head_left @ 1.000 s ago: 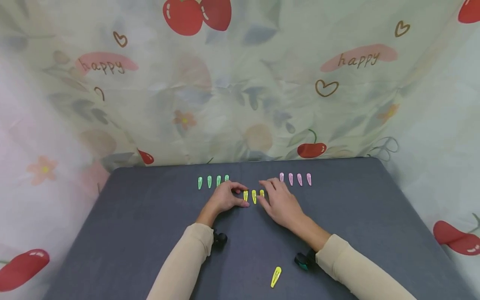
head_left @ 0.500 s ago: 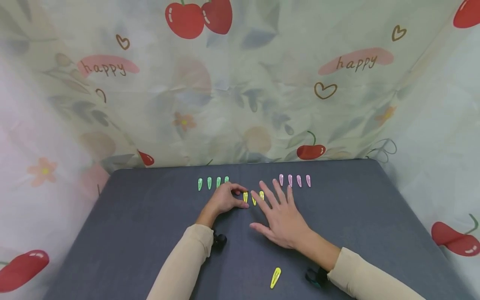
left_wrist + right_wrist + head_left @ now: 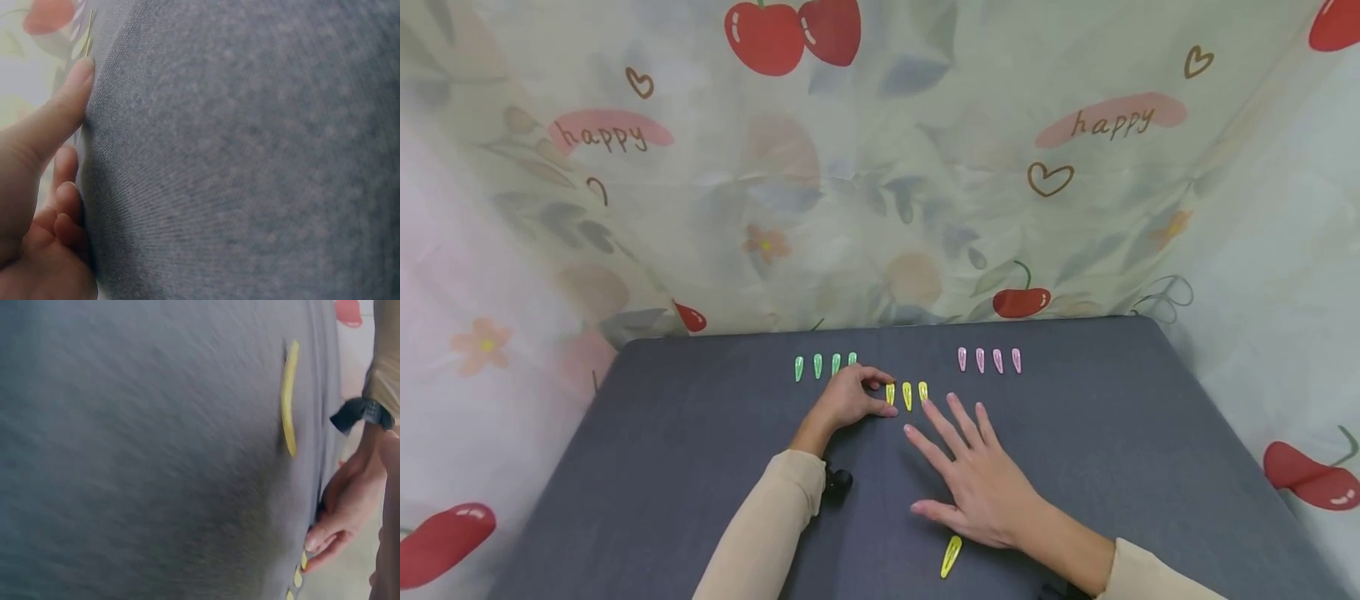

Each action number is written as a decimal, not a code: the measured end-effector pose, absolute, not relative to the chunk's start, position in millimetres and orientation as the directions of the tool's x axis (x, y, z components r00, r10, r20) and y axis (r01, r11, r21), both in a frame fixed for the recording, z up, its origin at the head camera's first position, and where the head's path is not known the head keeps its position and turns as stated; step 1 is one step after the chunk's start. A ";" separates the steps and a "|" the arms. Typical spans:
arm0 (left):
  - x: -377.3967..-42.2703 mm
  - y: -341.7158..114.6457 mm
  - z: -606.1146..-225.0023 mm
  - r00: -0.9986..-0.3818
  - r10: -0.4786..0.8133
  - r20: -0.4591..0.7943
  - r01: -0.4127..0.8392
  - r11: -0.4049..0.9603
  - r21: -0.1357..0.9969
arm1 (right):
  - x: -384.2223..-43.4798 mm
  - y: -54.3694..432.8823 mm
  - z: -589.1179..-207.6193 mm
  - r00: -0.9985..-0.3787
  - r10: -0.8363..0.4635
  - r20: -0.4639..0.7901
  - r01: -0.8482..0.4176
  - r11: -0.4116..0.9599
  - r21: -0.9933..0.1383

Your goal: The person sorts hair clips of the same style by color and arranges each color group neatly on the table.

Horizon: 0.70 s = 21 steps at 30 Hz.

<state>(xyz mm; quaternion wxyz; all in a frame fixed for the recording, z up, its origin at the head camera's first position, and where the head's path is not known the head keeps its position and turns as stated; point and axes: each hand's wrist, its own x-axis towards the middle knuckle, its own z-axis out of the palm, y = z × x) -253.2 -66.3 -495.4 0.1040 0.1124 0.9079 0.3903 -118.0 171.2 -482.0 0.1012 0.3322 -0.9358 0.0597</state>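
Note:
Three yellow snap hair clips lie in a row at the middle of the table. My left hand (image 3: 850,396) holds the leftmost yellow hair clip (image 3: 891,394) at its two ends, thumb at the near end and forefinger at the far one. Beside it lie the middle yellow clip (image 3: 907,396) and the right yellow clip (image 3: 923,392). My right hand (image 3: 981,483) is spread with straight fingers and holds nothing. Close below its wrist lies a single yellow clip (image 3: 951,557), also seen in the right wrist view as a yellow clip (image 3: 289,400) on the cloth.
Several green hair clips (image 3: 817,367) stand in a row at the back left, the rightmost partly behind my left hand. A row of several pink hair clips (image 3: 997,361) lies at the back right. A patterned curtain (image 3: 880,167) rises behind the grey table (image 3: 700,467).
My right hand has drawn back from the yellow row toward the near single clip, its fingers spreading. The left hand has stayed at the leftmost yellow clip.

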 end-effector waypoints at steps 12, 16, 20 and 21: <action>-252.4 -66.7 -495.5 -0.954 0.282 -0.100 0.122 0.672 0.731 | -87.5 180.5 -495.4 -0.742 -0.646 0.180 -0.668 0.736 -0.112; -252.2 -66.7 -495.6 -0.955 0.277 -0.104 0.117 0.676 0.727 | -81.9 183.0 -499.5 -0.723 -0.664 0.192 -0.690 0.712 -0.133; -253.2 -66.4 -495.6 -0.953 0.283 -0.110 0.117 0.676 0.728 | -77.7 187.4 -502.7 -0.717 -0.676 0.171 -0.697 0.688 -0.204; -253.3 -66.4 -495.4 -0.952 0.286 -0.110 0.119 0.676 0.727 | -77.4 188.7 -503.3 -0.724 -0.674 0.149 -0.687 0.685 -0.241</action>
